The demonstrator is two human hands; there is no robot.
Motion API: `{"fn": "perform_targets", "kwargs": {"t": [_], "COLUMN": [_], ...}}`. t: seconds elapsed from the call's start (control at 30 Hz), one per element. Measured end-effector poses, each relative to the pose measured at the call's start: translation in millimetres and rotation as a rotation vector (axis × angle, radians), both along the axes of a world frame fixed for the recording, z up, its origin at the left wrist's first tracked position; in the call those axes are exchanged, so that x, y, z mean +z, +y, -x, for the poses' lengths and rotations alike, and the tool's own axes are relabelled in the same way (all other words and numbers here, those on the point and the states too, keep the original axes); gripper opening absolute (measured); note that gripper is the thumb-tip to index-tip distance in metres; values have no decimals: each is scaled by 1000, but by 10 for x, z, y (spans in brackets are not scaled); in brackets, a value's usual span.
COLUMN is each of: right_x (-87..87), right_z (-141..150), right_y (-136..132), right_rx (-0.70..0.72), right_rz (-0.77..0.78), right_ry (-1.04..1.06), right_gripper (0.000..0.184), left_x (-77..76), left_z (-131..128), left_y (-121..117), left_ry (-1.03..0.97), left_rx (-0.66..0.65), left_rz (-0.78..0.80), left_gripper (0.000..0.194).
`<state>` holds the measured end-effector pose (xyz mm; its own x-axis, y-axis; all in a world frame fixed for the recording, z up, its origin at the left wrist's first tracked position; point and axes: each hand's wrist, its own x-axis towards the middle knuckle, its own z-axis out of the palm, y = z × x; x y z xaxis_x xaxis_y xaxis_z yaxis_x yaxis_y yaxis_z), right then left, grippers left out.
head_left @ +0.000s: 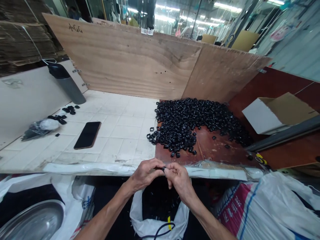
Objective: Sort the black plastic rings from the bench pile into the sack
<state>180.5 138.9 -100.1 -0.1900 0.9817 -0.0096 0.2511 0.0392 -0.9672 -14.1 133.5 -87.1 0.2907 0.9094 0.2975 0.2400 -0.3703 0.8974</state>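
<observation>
My left hand [147,171] and my right hand [178,176] meet at the table's front edge. Their fingertips pinch a small black part [163,169] between them; most of it is covered by the fingers, so its exact shape is hidden. Just beyond my hands, a big heap of small black ring-shaped parts [180,130] spreads over the reddish-brown board [207,143]. Below my hands hangs or stands an opened white sack [136,208] with dark contents, and a black cord [162,228] lies across its near side.
A phone [87,135] lies on the white tabletop [125,130], with a plastic bag [41,128] and a grey bottle [67,83] farther left. Plywood [125,60] walls the back. At right are a cardboard box [280,113] and a full sack [262,206]; a metal basin [32,220] sits lower left.
</observation>
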Motion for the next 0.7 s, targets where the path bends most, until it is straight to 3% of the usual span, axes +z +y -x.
{"fn": "perform_targets", "kwargs": {"t": [0.07, 0.13, 0.17, 0.23, 0.4, 0.57, 0.7], "right_x": [-48, -75, -85, -106, -167, -173, -164], "right_z": [-124, -223, -255, -283, -276, -306, -328], "right_y": [100, 242, 315, 443, 568, 531, 513], "right_rx": [-82, -163, -169, -110, -15, -1, 59], "right_rz": [-198, -380, -448, -532, -567, -546, -481], "right_ry": [-179, -328, -386, -468, -502, -459, -360], "right_gripper": [17, 14, 16, 23, 19, 9, 20], "left_x": [-55, -128, -163, -214, -237, -320, -351], "left_z": [31, -26, -87, -245, -522, -454, -423], "left_y": [116, 279, 362, 500, 624, 614, 612], "left_ry": [71, 113, 132, 189, 375, 410, 435], "left_rx": [38, 206, 279, 301, 139, 196, 162], "left_rz": [29, -22, -59, -119, -218, -198, -185], "left_gripper": [11, 10, 11, 17, 23, 24, 19]}}
